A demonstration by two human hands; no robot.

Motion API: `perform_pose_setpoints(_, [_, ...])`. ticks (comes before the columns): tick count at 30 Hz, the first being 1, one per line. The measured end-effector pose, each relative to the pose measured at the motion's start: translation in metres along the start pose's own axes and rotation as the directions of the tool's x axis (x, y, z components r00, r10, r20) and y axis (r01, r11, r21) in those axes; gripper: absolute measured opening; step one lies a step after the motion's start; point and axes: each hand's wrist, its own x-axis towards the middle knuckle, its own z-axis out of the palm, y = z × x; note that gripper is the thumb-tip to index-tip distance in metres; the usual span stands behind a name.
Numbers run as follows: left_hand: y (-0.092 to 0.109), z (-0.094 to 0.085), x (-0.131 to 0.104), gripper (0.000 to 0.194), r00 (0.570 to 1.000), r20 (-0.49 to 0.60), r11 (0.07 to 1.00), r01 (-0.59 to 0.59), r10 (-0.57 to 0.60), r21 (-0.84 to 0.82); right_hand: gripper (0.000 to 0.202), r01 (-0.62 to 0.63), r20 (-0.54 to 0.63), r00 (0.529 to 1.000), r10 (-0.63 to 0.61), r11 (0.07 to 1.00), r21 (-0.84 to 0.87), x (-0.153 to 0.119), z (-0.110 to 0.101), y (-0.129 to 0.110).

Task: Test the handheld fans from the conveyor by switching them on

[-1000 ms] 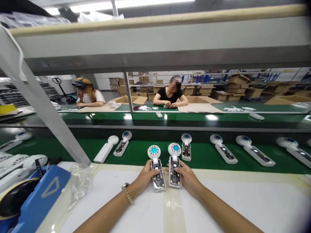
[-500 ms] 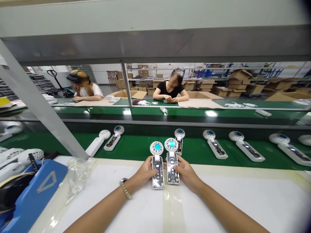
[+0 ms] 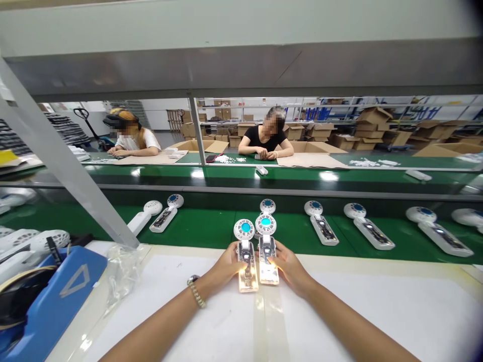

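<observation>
Head view: left hand [image 3: 226,265] grips one lit fan [image 3: 247,261], right hand [image 3: 287,266] another fan [image 3: 266,254], side by side at worktop [image 3: 377,311] far edge, frame centre; bare worktop lower right.

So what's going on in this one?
A person at a white worktable holds two handheld fan units side by side, the left hand on the left unit and the right hand on the right unit. Both handles glow brightly. More units lie on the green conveyor beyond.

Two lit fans [image 3: 248,256] in hands [image 3: 226,266]
</observation>
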Motion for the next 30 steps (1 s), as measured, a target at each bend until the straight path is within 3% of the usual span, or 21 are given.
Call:
perform_pose_setpoints(11, [-0.002,-0.001,0.001,0.051,0.999,-0.005,0.999,-0.033,0.033,0.015,0.045,0.027,0.008,1.0,-0.027,0.998,-0.053,-0.001,-0.001,0.002])
perform_pose_setpoints(19, [0.003,0.003,0.0,0.053,1.0,0.02,1.0,0.019,-0.019,-0.012,0.047,-0.008,-0.017,1.0,0.008,1.0,-0.006,-0.001,-0.003,0.002])
perform_pose_setpoints(30, [-0.01,-0.007,0.007,0.053,0.998,0.059,0.998,-0.027,0.03,-0.061,0.051,-0.001,-0.003,1.0,0.001,1.0,0.023,0.003,-0.005,0.007])
